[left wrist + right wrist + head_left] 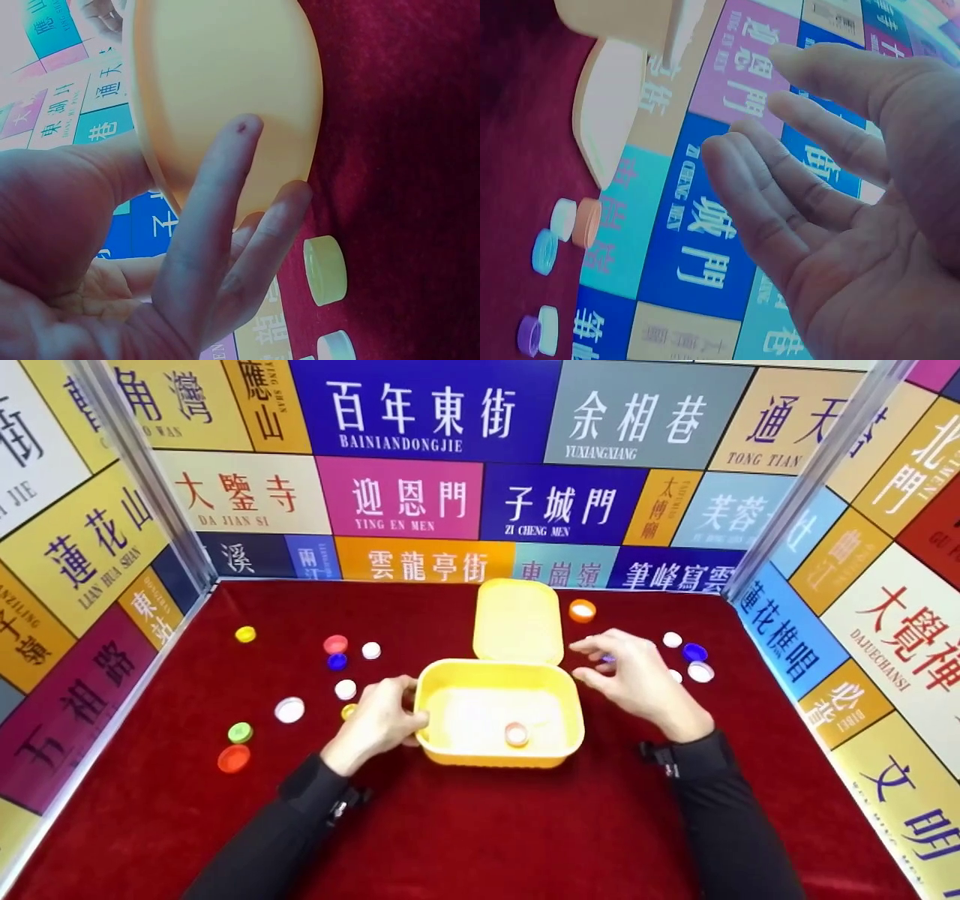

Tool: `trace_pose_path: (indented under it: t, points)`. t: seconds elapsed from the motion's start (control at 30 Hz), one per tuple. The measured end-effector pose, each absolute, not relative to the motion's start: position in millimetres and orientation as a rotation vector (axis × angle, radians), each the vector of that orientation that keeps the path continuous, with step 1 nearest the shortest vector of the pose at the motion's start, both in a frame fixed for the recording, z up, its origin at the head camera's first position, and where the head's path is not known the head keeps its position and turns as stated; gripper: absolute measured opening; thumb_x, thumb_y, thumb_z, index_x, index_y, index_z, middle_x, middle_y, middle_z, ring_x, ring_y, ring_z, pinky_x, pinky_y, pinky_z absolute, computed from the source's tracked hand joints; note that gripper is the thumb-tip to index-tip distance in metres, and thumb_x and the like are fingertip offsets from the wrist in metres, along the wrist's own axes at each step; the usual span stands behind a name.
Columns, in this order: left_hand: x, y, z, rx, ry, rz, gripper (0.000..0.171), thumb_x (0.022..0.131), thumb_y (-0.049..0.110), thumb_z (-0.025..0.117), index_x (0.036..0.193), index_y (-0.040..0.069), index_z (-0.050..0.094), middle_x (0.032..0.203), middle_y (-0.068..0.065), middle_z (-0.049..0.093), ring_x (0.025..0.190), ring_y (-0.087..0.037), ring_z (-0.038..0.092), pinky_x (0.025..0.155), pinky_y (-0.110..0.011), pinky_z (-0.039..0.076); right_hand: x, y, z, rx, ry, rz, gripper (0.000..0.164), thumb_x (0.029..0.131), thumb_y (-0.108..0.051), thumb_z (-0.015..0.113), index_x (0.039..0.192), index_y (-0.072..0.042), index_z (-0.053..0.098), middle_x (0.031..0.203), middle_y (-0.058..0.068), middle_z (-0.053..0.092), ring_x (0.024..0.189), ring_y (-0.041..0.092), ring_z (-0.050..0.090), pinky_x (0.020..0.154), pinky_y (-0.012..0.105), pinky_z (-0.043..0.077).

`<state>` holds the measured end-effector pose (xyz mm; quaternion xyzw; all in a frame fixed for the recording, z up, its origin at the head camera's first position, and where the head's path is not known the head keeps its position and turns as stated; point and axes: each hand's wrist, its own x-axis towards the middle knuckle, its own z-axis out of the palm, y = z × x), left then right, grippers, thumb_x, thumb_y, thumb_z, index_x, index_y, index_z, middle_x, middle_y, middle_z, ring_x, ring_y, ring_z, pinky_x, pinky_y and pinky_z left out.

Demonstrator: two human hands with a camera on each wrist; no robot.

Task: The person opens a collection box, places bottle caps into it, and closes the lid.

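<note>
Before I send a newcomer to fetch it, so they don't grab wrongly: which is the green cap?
Find the yellow box that the left hand grips on the red cloth. Go left to the red-orange cap, nearest the camera of those there. The green cap sits just behind it, smaller, the only green one in the head view.

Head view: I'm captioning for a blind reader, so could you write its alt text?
A person's left hand grips a yellow rectangular plastic box holding one pale round plastic cap; the empty right hand hovers near its right end. A flat yellow plastic lid lies behind, and colourful round plastic caps dot the red cloth.
</note>
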<state>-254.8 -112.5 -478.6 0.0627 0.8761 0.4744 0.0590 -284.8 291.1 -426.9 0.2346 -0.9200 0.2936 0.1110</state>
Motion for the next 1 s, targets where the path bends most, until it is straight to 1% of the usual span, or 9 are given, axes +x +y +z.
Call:
trace_pose_path:
  t: [0.23,0.37,0.43,0.57,0.6,0.7,0.8,0.93,1.0]
  points:
    - [-254,-113,-479,0.200,2.651,1.434,0.048,0.097,0.001,0.083,0.143,-0.008,0.073,0.113,-0.022,0.082,0.086,-0.029,0.088,0.061,-0.038,0.073,-284,326,-431,0.596,-2.752,0.783,0.040,0.098,-0.011,0.095,0.136,-0.005,0.084,0.124,0.018,0.081,0.112,0.037,0.079,0.098,0.056,0.073]
    - [-254,-113,-478,0.200,2.653,1.435,0.047,0.097,0.001,0.083,0.142,-0.008,0.074,0.112,-0.022,0.082,0.086,-0.029,0.088,0.062,-0.040,0.073,-281,349,-441,0.560,-2.840,0.695,0.041,0.099,-0.016,0.094,0.137,-0.004,0.083,0.134,0.025,0.080,0.116,0.044,0.078,0.100,0.063,0.070]
    - [-254,-113,-477,0.197,2.651,1.438,0.048,0.097,0.001,0.083,0.143,-0.007,0.074,0.113,-0.021,0.082,0.087,-0.029,0.088,0.063,-0.040,0.074,-281,360,-446,0.534,-2.885,0.638,0.044,0.099,-0.019,0.094,0.139,-0.004,0.082,0.136,0.026,0.079,0.117,0.046,0.077,0.102,0.064,0.066]
    - [-255,-114,-477,0.195,2.654,1.442,0.047,0.097,0.001,0.083,0.143,-0.007,0.074,0.113,-0.021,0.082,0.088,-0.029,0.088,0.063,-0.039,0.073,-283,378,-457,0.499,-2.965,0.576,0.053,0.097,-0.025,0.096,0.142,-0.002,0.080,0.133,0.027,0.078,0.118,0.049,0.073,0.104,0.067,0.050]
    - [-255,-114,-478,0.199,2.655,1.445,0.047,0.096,0.001,0.082,0.142,-0.007,0.074,0.113,-0.021,0.082,0.088,-0.029,0.088,0.062,-0.039,0.073,-283,381,-459,0.497,-2.982,0.578,0.056,0.096,-0.026,0.096,0.143,-0.002,0.079,0.133,0.028,0.077,0.118,0.049,0.071,0.103,0.067,0.049]
    - [-254,-114,-478,0.199,2.657,1.442,0.046,0.096,0.001,0.083,0.141,-0.007,0.074,0.113,-0.020,0.082,0.088,-0.029,0.088,0.061,-0.038,0.073,-283,387,-466,0.491,-3.041,0.612,0.060,0.095,-0.026,0.097,0.146,-0.001,0.077,0.136,0.029,0.074,0.119,0.048,0.069,0.107,0.064,0.052]
    - [-254,-113,-478,0.189,2.655,1.437,0.046,0.097,0.000,0.083,0.142,-0.007,0.074,0.113,-0.020,0.082,0.089,-0.029,0.088,0.062,-0.039,0.073,-283,390,-470,0.488,-3.100,0.634,0.061,0.095,-0.024,0.098,0.147,-0.002,0.077,0.138,0.028,0.073,0.118,0.045,0.067,0.104,0.061,0.060]
    - [-254,-113,-478,0.172,2.652,1.438,0.047,0.097,0.001,0.084,0.143,-0.006,0.074,0.114,-0.021,0.082,0.089,-0.028,0.088,0.063,-0.039,0.073,-285,391,-472,0.510,-3.135,0.647,0.052,0.094,-0.019,0.098,0.140,-0.001,0.082,0.133,0.025,0.079,0.117,0.044,0.071,0.105,0.063,0.063]
    - [-254,-113,-477,0.169,2.648,1.444,0.047,0.097,0.001,0.084,0.143,-0.006,0.074,0.115,-0.021,0.082,0.089,-0.028,0.088,0.063,-0.039,0.073,-286,392,-471,0.517,-3.141,0.667,0.044,0.095,-0.016,0.097,0.134,-0.002,0.085,0.127,0.022,0.082,0.115,0.043,0.075,0.103,0.059,0.065]
